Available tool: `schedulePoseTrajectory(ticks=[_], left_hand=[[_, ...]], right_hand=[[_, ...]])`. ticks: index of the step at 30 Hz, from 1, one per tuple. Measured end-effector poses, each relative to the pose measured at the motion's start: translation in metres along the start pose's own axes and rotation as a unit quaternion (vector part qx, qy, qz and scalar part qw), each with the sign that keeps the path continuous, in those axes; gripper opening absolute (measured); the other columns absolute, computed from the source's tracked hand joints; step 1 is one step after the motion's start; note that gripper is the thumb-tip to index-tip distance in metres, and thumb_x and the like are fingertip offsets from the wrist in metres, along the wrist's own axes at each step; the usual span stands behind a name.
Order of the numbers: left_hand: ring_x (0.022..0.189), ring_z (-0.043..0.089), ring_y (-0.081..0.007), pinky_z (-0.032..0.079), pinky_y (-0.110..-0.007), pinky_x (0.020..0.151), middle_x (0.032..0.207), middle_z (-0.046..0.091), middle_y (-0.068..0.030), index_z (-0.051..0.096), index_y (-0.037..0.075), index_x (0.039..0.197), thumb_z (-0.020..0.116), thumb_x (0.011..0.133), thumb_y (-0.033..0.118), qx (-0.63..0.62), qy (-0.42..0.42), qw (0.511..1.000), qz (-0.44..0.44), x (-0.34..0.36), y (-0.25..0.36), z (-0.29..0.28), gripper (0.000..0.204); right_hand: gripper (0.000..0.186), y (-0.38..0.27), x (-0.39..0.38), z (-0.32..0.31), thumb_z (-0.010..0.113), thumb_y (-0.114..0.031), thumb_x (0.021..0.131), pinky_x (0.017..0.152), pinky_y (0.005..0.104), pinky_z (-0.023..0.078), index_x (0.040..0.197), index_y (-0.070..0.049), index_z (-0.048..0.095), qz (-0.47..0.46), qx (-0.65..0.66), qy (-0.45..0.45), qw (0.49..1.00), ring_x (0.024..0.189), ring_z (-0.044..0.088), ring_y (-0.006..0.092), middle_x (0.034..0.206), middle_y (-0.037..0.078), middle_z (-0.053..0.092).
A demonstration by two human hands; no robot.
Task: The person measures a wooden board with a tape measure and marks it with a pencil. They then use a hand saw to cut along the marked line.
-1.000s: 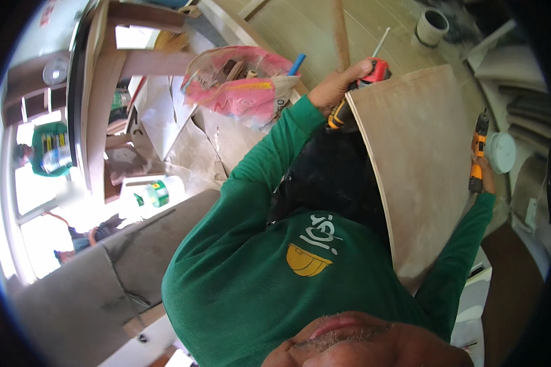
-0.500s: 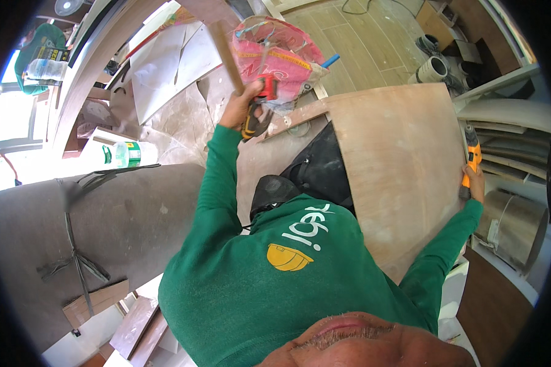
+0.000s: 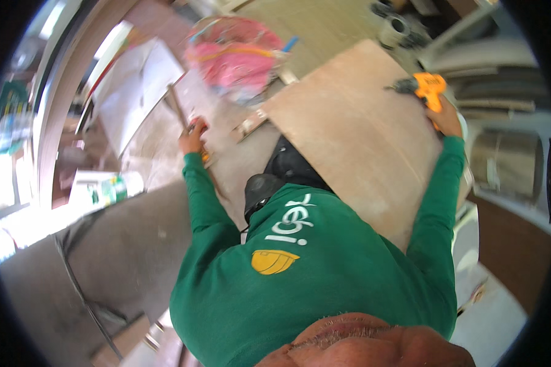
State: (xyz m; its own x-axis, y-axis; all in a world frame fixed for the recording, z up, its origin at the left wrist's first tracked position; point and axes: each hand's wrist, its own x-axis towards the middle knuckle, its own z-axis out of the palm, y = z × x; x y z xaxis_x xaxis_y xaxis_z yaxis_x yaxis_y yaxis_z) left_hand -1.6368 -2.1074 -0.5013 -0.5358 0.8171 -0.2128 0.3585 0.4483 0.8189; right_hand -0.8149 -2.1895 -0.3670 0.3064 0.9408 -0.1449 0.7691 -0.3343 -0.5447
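Drill (image 3: 431, 87), orange, dark-nosed: upper right of the frame, grasped in the right hand (image 3: 447, 117). Nose points left, over the board (image 3: 343, 122), wide and pale, centre to right. Left hand (image 3: 192, 140), left of centre: curled round a wooden stick (image 3: 177, 108) and a red-and-yellow tool (image 3: 200, 122), both blurred. Outward: pink sack (image 3: 239, 64), upper centre. Handling note, by judgement: carry the drill's nose clear of the board's face, grip firm; hold the left-hand tools away from its edge.

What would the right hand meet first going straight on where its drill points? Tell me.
Probably the plywood panel: the right hand aims its orange power drill across it, though depth is unclear.
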Motion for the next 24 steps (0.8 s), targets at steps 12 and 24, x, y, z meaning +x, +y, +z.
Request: schedulePoseTrajectory(ticks=[12, 24], left_hand=[[0.114, 0.076, -0.0430, 0.058, -0.055, 0.101, 0.115, 0.078, -0.0299, 0.075, -0.005, 0.124, 0.087, 0.071, 0.081, 0.269, 0.021, 0.963, 0.020, 0.018, -0.026, 0.007, 0.102], [0.137, 0.063, -0.0313, 0.054, -0.044, 0.112, 0.151, 0.065, -0.0215, 0.054, 0.003, 0.162, 0.085, 0.099, 0.023, 0.008, -0.228, 0.932, 0.283, -0.164, 0.214, 0.046, 0.072]], right_hand=[[0.066, -0.126, -0.052, 0.021, 0.078, -0.024, 0.077, 0.108, 0.0467, 0.053, 0.136, 0.005, 0.067, -0.054, -0.008, -0.044, 0.998, 0.122, 0.068, 0.0449, 0.131, 0.029, 0.072], [0.051, -0.168, -0.069, 0.057, 0.078, -0.023, 0.081, 0.100, 0.0512, 0.053, 0.124, 0.001, 0.065, -0.165, 0.001, -0.074, 0.983, 0.117, 0.065, 0.0465, 0.123, 0.026, 0.068]])
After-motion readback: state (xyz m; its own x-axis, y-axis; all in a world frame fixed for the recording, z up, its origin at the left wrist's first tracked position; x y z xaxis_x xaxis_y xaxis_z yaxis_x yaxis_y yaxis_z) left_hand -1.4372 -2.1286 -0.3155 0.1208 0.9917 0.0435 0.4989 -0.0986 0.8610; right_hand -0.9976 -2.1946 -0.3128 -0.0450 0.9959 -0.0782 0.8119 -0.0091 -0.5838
